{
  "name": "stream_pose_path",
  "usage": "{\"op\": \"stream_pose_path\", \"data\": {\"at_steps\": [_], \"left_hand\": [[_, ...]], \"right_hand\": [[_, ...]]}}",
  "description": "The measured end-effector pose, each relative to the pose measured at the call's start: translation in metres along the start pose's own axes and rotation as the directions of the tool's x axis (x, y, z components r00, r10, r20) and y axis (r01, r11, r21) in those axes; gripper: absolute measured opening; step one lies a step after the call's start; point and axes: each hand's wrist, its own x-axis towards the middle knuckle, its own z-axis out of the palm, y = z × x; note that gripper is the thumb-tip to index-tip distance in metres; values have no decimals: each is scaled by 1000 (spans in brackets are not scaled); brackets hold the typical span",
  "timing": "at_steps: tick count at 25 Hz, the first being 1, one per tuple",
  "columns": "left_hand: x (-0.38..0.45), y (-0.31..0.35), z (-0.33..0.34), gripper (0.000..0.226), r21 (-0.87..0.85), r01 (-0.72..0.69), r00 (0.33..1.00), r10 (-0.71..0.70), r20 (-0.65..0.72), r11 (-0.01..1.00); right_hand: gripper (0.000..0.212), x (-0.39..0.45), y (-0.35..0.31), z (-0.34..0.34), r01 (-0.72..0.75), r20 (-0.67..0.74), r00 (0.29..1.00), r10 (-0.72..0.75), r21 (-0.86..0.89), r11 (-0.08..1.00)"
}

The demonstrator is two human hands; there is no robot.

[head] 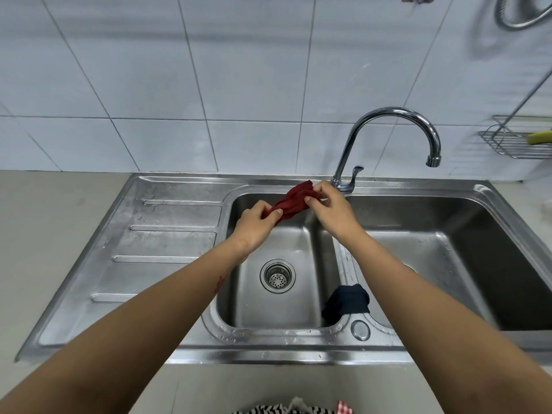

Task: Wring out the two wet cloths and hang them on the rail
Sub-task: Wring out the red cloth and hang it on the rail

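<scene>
Now red cloth between both fingers.

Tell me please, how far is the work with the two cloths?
Nothing is hung yet. Both hands, left hand and right hand, grip the red cloth over the left basin. The dark blue cloth still waits on the divider. No rail shows.

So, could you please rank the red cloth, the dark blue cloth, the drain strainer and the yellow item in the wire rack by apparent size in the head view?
1. Twisted red cloth
2. Crumpled dark blue cloth, similar; nearer camera, unsure
3. Round metal drain strainer
4. Yellow item, cropped
</scene>
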Motion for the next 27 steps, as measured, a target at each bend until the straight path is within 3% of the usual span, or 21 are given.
{"op": "stream_pose_path", "data": {"at_steps": [2, 4, 6, 8, 11, 14, 20, 23, 27], "left_hand": [[1, -2, -2, 18, 161, -32, 998, 42, -55, 987], [2, -1, -5, 21, 228, -32, 999, 37, -18, 973], [1, 4, -9, 35, 183, -37, 995, 19, 98, 982], [-1, 11, -9, 40, 30, -75, 987, 70, 142, 997], [-3, 25, -9, 23, -177, -186, 978, 200, 66, 967], [0, 32, -8, 6, -291, -208, 976, 218, 0, 934], [18, 34, -16, 18, -339, -205, 974, 156, -164, 918], [22, 34, -20, 22, -337, -203, 956, 112, -270, 920], [29, 37, -36, 19, -356, -234, 919, 87, -385, 905]], "right_hand": [[13, 1, 0, 2, 15, -43, 999, -22, -148, 989], [10, 2, -5, 4, 63, -42, 996, -75, -229, 971], [10, 2, -10, 5, 150, 16, 989, -149, -112, 982], [16, 0, -18, 5, 160, 67, 985, -161, 16, 987], [19, 3, -21, 6, 176, 100, 979, -178, 29, 984], [24, 7, -19, 3, 183, 117, 975, -189, 60, 981], [8, 9, -13, -7, 64, 64, 996, -57, -123, 990], [27, 3, -6, -8, 109, 120, 990, -81, -250, 962], [26, -3, 5, -8, 193, 240, 965, -108, -368, 910]]}}
